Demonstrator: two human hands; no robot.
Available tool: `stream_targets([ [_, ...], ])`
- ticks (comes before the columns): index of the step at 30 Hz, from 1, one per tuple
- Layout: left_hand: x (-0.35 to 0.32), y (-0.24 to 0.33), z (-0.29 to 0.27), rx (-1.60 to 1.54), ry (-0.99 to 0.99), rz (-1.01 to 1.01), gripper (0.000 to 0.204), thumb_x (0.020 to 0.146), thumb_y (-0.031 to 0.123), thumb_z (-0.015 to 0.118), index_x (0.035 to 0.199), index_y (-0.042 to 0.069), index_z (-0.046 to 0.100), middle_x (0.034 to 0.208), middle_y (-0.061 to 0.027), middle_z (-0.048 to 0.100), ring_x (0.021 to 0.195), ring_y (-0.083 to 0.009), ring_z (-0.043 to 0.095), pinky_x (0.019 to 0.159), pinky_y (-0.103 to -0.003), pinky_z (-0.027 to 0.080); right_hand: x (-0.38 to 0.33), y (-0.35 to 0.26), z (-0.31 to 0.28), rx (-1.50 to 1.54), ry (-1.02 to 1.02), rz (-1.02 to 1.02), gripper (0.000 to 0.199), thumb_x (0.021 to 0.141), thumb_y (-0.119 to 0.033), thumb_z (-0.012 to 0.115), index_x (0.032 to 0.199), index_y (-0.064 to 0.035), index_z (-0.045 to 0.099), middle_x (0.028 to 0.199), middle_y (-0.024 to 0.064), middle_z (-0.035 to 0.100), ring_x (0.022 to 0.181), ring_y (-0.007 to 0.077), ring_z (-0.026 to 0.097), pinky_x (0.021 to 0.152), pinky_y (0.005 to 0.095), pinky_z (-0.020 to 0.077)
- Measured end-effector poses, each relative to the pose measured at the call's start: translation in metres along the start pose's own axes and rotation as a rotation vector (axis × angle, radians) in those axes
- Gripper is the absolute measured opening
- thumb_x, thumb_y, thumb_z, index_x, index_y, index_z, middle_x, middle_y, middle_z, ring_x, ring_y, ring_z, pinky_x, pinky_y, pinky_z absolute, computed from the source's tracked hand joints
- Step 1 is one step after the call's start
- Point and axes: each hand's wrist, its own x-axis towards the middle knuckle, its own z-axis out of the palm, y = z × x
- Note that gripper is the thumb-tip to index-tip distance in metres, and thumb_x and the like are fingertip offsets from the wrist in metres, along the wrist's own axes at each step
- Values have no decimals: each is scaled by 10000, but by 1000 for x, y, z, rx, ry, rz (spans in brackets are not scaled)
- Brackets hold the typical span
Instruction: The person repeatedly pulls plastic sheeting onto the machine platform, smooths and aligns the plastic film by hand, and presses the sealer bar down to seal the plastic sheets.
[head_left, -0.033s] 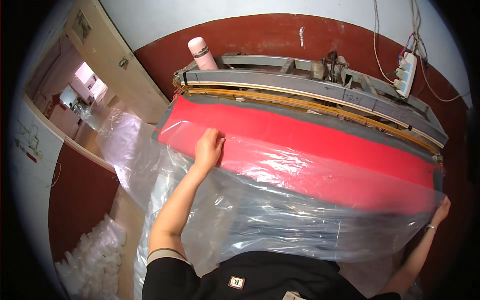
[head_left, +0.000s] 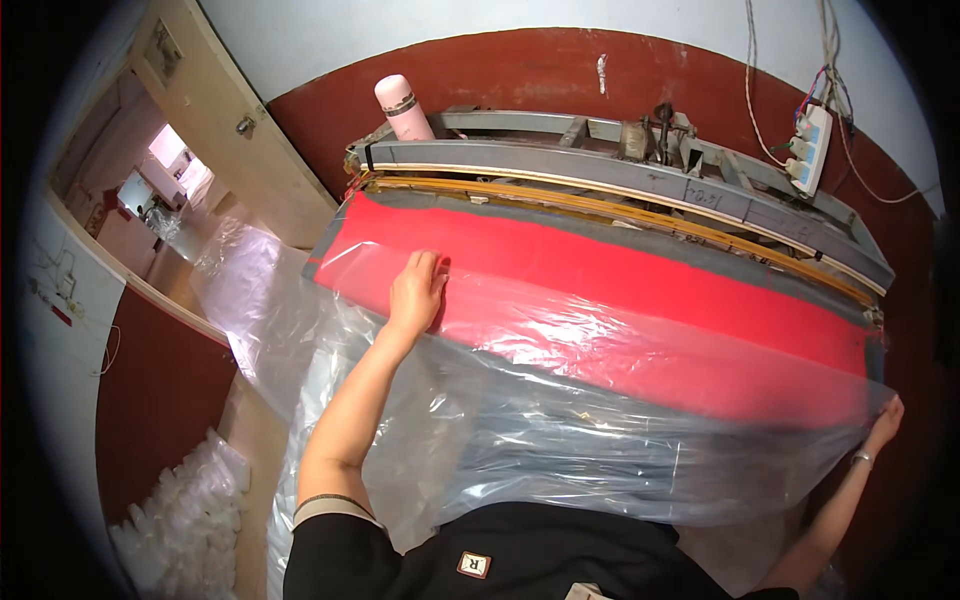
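A wide sheet of clear plastic film (head_left: 560, 430) is stretched across the front of a long red-topped work surface (head_left: 560, 255). Its far edge lies along the red top, and the rest drapes down in front of my body. My left hand (head_left: 414, 295) is over the left part of the red top, its fingers curled together at the film's edge. At the far right end, my right hand (head_left: 884, 422) pinches the film's corner and pulls it taut. Part of the left fingertips is hidden behind the hand.
Behind the red top runs a grey metal machine frame (head_left: 560, 157) with yellow strips (head_left: 600, 208). A pink bottle (head_left: 403, 108) stands at its left end. A power strip (head_left: 812, 150) with cables hangs at right. More film (head_left: 245, 280) trails toward the doorway; bundled plastic (head_left: 195, 510) lies lower left.
The fingers of my left hand have shifted very slightly away from me. My right hand and the film look nearly the same.
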Motion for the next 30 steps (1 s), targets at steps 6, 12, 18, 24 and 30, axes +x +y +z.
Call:
stream_targets([
  [6,16,-10,-2,-30,-161,-123,191,726,122,613,900,51,580,913,-116,568,878,-321,543,716,-390,443,16,-10,-29,218,132,-50,368,877,-368,499,1039,-43,558,765,-11,536,650,74,467,597,215,395],
  [12,46,-17,-8,99,-8,-59,98,782,128,542,774,31,527,744,-178,546,723,-324,533,627,-421,426,27,-26,26,132,-64,161,267,868,-303,516,946,-56,583,783,-1,537,689,91,491,633,229,417],
  [18,114,-63,5,-683,616,-331,173,873,192,430,796,42,470,626,-1,412,582,-106,396,541,-251,362,11,-101,113,-103,102,-311,240,880,-243,465,908,-19,548,867,145,571,790,205,536,738,328,427],
  [24,141,-116,97,-705,420,-585,148,854,157,472,738,66,491,593,42,407,502,-40,345,430,-207,284,-6,-105,197,91,93,-277,234,867,-225,517,783,-7,513,638,35,510,576,106,440,544,279,390],
  [30,159,-121,108,-832,386,-548,167,849,175,532,710,101,476,572,69,389,469,-26,317,410,-195,241,7,-100,216,409,41,-99,169,827,-182,599,769,-51,509,613,-33,488,540,56,447,492,205,365],
])
